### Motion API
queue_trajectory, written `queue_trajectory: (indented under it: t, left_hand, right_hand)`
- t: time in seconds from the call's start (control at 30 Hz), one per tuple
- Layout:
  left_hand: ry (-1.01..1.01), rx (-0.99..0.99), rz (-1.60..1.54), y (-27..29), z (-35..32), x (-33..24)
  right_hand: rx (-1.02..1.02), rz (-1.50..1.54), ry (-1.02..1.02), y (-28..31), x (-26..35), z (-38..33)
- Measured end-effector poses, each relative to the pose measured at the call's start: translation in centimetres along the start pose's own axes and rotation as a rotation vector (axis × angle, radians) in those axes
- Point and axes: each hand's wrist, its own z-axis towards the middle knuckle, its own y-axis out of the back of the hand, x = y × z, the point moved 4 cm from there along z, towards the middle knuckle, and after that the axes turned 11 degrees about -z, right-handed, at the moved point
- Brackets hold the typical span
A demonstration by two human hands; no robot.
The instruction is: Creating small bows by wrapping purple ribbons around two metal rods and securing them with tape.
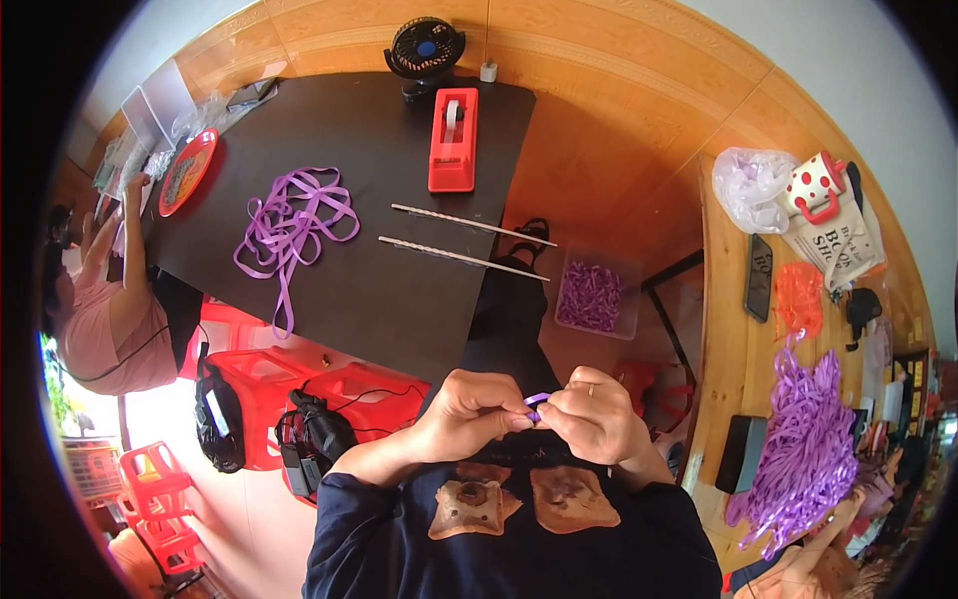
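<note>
Close in front of my chest, my left hand [471, 414] and my right hand [596, 416] are nearly touching. Both have their fingertips pinched on a short piece of purple ribbon [537, 399], which bends up in a small loop between them. Most of the piece is hidden by the fingers. On the dark table [389, 309] beyond, a loose tangle of purple ribbon [299, 215] lies to the left. To its right are two thin pale rods [474, 225], roughly parallel, their ends sticking out past the table's right edge.
A red tape dispenser [453, 150] and a black fan [425, 50] stand at the back. Below the table's right side sits a clear bin [621, 324] of small purple pieces. A wooden table [714, 399] at right holds a big ribbon heap [803, 439]. Another person [110, 329] sits left.
</note>
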Motion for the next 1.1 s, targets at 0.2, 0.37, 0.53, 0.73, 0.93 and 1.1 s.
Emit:
queue_trajectory:
  t: [0.2, 0.37, 0.53, 0.73, 0.93, 1.1]
  left_hand:
    - [0.007, 0.052, 0.027, -0.2, -0.2, -0.3]
    - [-0.043, 0.099, 0.129, -0.4, 0.1, -0.6]
    - [0.039, 0.211, 0.156, -0.2, 0.4, -0.5]
    - [0.138, 0.088, -0.102, -0.2, 0.8, 0.3]
    - [0.064, -0.073, 0.067, -0.2, 1.4, 2.2]
    - [0.148, -0.204, 0.025, -0.3, 1.2, 4.8]
  right_hand:
    - [0.117, -0.129, 0.1, 0.6, 1.3, 0.9]
    - [0.16, -0.082, 0.112, 0.6, 1.6, 0.9]
    - [0.247, -0.036, 0.096, 0.5, 1.5, 0.8]
    - [0.115, 0.156, -0.027, 0.4, -1.1, 0.2]
    - [0.062, 0.067, -0.248, 1.2, -4.9, -1.8]
    - [0.038, -0.158, -0.236, 1.4, -5.8, -2.6]
